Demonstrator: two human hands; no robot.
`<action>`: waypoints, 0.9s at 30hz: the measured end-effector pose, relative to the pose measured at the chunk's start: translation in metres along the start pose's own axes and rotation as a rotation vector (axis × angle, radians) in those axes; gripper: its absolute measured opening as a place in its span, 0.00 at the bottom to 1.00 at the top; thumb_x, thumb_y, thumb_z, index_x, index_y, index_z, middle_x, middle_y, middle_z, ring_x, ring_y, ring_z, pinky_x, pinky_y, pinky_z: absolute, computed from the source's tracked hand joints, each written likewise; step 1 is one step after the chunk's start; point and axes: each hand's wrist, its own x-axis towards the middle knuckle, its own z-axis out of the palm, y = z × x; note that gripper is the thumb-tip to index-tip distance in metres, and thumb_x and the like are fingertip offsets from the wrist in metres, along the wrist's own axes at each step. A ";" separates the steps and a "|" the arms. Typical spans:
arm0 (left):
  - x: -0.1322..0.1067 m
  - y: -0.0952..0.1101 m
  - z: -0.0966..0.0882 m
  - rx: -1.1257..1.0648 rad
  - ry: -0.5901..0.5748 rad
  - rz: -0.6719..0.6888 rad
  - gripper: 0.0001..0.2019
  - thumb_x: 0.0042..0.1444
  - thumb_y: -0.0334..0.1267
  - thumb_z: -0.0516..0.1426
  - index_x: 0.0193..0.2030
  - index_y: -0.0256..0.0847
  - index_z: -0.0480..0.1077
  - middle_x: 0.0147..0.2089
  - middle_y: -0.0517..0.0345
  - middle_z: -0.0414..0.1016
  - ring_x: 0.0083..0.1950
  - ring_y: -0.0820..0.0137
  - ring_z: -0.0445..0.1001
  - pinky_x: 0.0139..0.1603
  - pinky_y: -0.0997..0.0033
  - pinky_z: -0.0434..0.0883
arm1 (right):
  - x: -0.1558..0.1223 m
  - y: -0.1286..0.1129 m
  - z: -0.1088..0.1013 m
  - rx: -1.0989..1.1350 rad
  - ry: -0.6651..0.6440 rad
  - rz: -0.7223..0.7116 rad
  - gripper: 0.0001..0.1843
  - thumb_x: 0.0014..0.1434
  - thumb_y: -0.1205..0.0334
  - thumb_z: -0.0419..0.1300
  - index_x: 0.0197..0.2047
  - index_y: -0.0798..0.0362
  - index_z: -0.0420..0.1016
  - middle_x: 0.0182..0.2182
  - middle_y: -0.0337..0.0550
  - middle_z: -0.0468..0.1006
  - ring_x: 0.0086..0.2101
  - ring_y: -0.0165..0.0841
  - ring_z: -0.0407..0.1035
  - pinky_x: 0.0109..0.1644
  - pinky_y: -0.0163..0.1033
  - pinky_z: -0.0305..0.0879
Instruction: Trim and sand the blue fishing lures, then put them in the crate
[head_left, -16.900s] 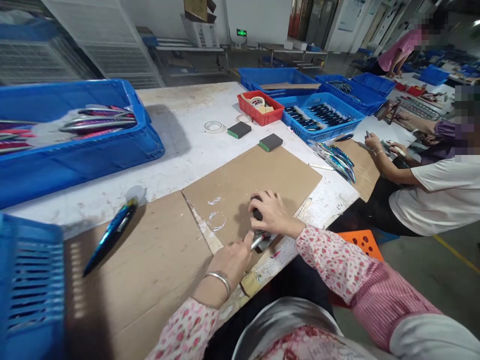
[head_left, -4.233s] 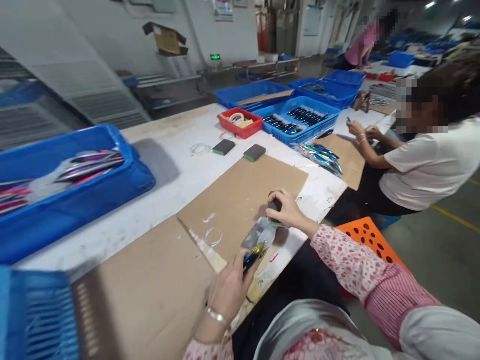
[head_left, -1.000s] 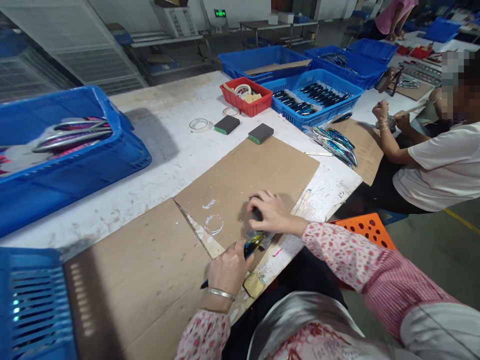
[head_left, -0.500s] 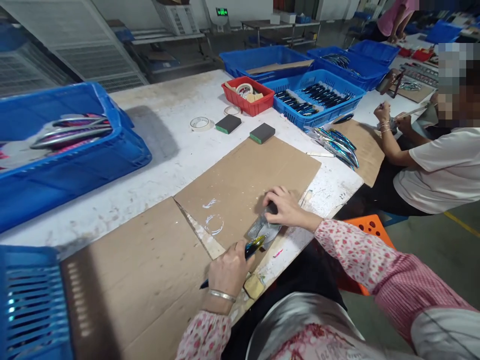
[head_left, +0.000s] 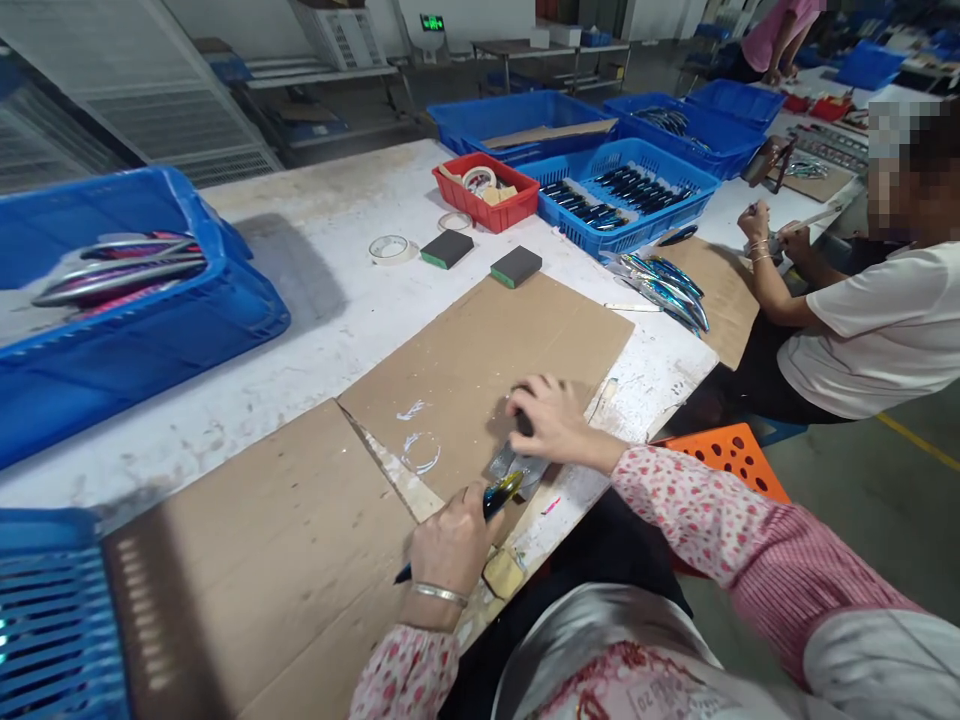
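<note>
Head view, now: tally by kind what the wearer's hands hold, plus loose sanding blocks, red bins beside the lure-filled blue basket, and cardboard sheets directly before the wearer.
Fishing lure in left hand: 1
Dark block in right hand, mostly hidden: 1
Loose sanding blocks: 2
Red bin: 1
Cardboard sheets: 2
Total: 7

The glossy blue-black, yellow-ended, fish-shaped piece [head_left: 501, 493] — earlier lying on flat brown cardboard [head_left: 262, 530] — is now in the left hand [head_left: 448, 540]; the right hand [head_left: 551, 422] sits closer to it.
</note>
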 end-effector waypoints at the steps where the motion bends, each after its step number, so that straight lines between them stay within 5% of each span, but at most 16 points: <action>1: 0.000 -0.001 0.001 0.013 -0.002 -0.002 0.15 0.59 0.43 0.49 0.46 0.38 0.70 0.38 0.46 0.79 0.35 0.57 0.78 0.31 0.66 0.68 | 0.003 -0.011 0.003 -0.009 0.002 -0.058 0.15 0.51 0.54 0.62 0.41 0.50 0.69 0.49 0.46 0.66 0.50 0.43 0.56 0.51 0.50 0.54; 4: -0.001 -0.002 0.003 0.040 0.001 -0.014 0.17 0.59 0.44 0.49 0.47 0.36 0.70 0.35 0.45 0.78 0.34 0.56 0.78 0.30 0.65 0.68 | 0.010 -0.027 0.009 0.014 -0.013 -0.179 0.14 0.53 0.54 0.61 0.42 0.50 0.69 0.50 0.47 0.66 0.52 0.43 0.55 0.52 0.50 0.54; 10: -0.002 -0.001 0.008 0.003 0.050 0.007 0.14 0.59 0.42 0.50 0.46 0.39 0.70 0.38 0.49 0.78 0.35 0.59 0.78 0.30 0.67 0.68 | -0.004 0.020 -0.004 0.030 0.003 0.046 0.14 0.52 0.56 0.62 0.42 0.50 0.69 0.50 0.46 0.66 0.50 0.42 0.57 0.49 0.46 0.56; 17: 0.001 -0.003 0.009 0.056 0.006 -0.030 0.16 0.60 0.44 0.49 0.47 0.37 0.70 0.35 0.48 0.78 0.35 0.58 0.78 0.32 0.67 0.68 | 0.014 -0.036 0.015 0.015 0.005 -0.178 0.14 0.53 0.53 0.61 0.41 0.48 0.69 0.49 0.44 0.66 0.50 0.42 0.56 0.50 0.49 0.54; 21: -0.006 -0.003 0.001 0.024 0.048 -0.004 0.14 0.61 0.44 0.49 0.47 0.40 0.69 0.39 0.52 0.77 0.35 0.61 0.77 0.30 0.68 0.66 | 0.018 -0.009 0.003 0.023 0.172 0.080 0.14 0.52 0.54 0.61 0.41 0.48 0.70 0.49 0.43 0.67 0.50 0.42 0.57 0.49 0.47 0.56; 24: -0.013 -0.001 -0.005 -0.001 0.183 0.020 0.17 0.62 0.47 0.47 0.48 0.39 0.68 0.41 0.52 0.75 0.36 0.63 0.75 0.32 0.68 0.66 | 0.015 0.021 -0.019 0.055 0.347 0.299 0.13 0.51 0.57 0.61 0.40 0.50 0.72 0.49 0.45 0.66 0.49 0.43 0.57 0.50 0.48 0.57; 27: -0.015 0.006 -0.007 0.028 0.321 0.032 0.21 0.63 0.44 0.46 0.58 0.36 0.62 0.45 0.48 0.72 0.42 0.61 0.73 0.39 0.65 0.68 | 0.016 0.027 -0.032 0.128 0.410 0.295 0.13 0.50 0.58 0.61 0.40 0.51 0.71 0.47 0.45 0.67 0.48 0.41 0.59 0.51 0.46 0.58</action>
